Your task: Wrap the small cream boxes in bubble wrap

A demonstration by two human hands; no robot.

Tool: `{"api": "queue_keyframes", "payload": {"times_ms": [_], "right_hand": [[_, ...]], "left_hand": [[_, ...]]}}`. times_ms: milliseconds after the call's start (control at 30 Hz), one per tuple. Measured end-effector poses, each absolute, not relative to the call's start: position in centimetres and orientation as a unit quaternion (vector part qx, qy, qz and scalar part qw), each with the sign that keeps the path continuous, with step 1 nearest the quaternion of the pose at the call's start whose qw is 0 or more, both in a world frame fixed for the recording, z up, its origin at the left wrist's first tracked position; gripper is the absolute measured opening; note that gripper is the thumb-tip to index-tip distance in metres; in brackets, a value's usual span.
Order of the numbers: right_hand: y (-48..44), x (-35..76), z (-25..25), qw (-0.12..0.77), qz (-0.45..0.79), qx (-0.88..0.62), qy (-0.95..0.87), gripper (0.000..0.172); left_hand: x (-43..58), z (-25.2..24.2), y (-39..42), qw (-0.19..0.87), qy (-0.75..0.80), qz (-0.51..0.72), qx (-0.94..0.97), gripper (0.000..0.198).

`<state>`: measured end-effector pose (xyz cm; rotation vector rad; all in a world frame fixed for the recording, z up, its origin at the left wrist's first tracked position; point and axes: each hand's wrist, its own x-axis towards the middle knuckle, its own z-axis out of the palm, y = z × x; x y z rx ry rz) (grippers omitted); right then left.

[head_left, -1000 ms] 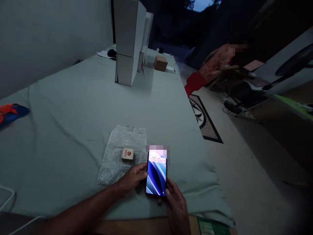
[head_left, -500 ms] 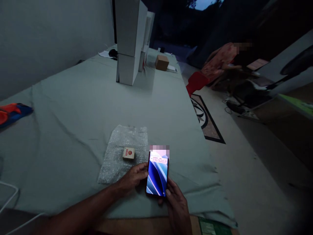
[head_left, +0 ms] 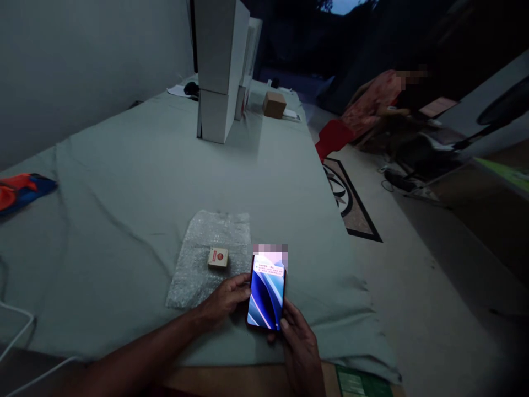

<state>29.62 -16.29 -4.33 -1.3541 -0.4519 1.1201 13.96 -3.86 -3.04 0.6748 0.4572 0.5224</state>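
A smartphone (head_left: 266,295) with a lit blue screen is held upright over the near part of the cloth-covered table. My left hand (head_left: 225,300) grips its left edge between thumb and fingers. Its lower right corner rests in my right hand (head_left: 301,336), the thumb at the side and some fingers hidden behind. Just left of the phone lies a sheet of bubble wrap (head_left: 192,270), flat on the cloth. On that sheet sits a small cream box (head_left: 217,258) with red print, touched by neither hand.
Tall white boxes (head_left: 215,116) stand on the table (head_left: 136,165), with a brown carton (head_left: 274,105) behind. An orange and blue item (head_left: 25,193) lies at far left, a white cable (head_left: 25,314) near the left corner. Beyond the right edge, a person (head_left: 372,105) sits near a red chair (head_left: 333,138).
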Motion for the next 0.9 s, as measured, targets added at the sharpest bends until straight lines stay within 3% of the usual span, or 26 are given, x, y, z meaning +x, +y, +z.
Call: {"api": "queue_keyframes", "payload": {"times_ms": [267, 500, 600, 767, 833, 900], "right_hand": [[-15.8, 30.3, -2.7, 0.617, 0.502, -0.583, -0.167, 0.041], [-13.8, 35.6, -1.3, 0.61, 0.381, -0.68, -0.139, 0.042], [-12.9, 38.3, -1.7, 0.533, 0.329, -0.751, -0.211, 0.049], [-13.3, 40.7, -2.0, 0.352, -0.012, -0.846, -0.399, 0.052], [-13.4, 40.1, -1.4, 0.341, -0.032, -0.835, -0.431, 0.052], [-12.9, 38.5, -0.4, 0.356, 0.034, -0.807, -0.47, 0.045]], "left_hand": [[13.9, -4.0, -4.1, 0.882, 0.214, 0.258, 0.332, 0.053], [14.1, -4.2, -4.0, 0.884, 0.24, 0.246, 0.317, 0.055], [14.3, -4.2, -4.1, 0.88, 0.254, 0.242, 0.319, 0.054], [14.6, -4.9, -4.0, 0.877, 0.256, 0.252, 0.318, 0.061], [14.7, -5.0, -4.0, 0.876, 0.256, 0.246, 0.325, 0.06], [14.7, -4.9, -4.0, 0.873, 0.26, 0.233, 0.34, 0.056]]}}
